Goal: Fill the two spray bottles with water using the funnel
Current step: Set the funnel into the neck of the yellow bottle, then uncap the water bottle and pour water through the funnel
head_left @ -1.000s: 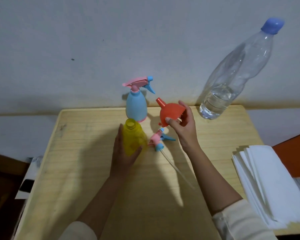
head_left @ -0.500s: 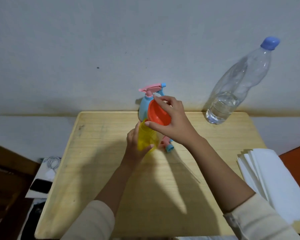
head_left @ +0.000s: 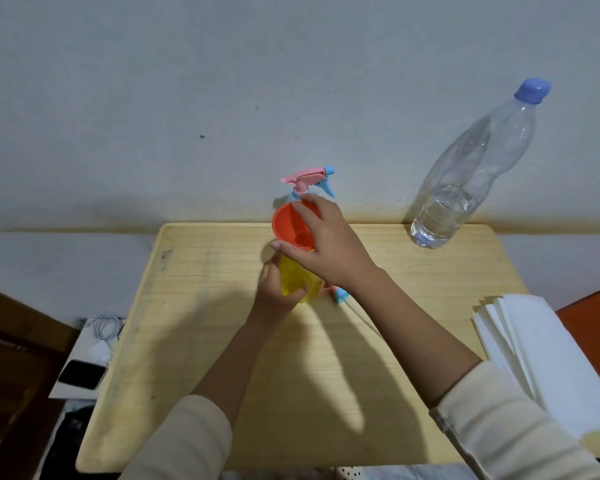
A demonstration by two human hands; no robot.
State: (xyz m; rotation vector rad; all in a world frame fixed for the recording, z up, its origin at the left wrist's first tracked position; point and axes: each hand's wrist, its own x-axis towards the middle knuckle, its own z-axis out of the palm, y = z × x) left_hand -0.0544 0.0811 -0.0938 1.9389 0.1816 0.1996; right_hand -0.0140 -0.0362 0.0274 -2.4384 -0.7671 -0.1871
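Head cam, only view there is. The funnel [head_left: 291, 226] now sits mouth-up on top of the yellow bottle [head_left: 293, 282], and the right hand [head_left: 329, 247] is pinching its rim from above, thumb on the near edge and fingers on the far edge. A second ago that hand had the funnel up in the air with the spout pointing sideways, off to the right of the bottle. Half a second ago it was tipping it over the neck. So I'd say the funnel is seated or nearly there, though the spout itself is hidden, and pouring comes next.

The left hand [head_left: 274, 292] is wrapped round the yellow bottle just below the right hand, same grip as before.

The blue spray bottle [head_left: 305, 178] stands right behind the right hand's fingertips with its trigger head on, so it hasn't been opened yet. A loose trigger head [head_left: 338, 295] lies on the table [head_left: 194, 306] just under the right wrist. The water bottle [head_left: 465, 181] is well off to that hand's right, capped and partly full.
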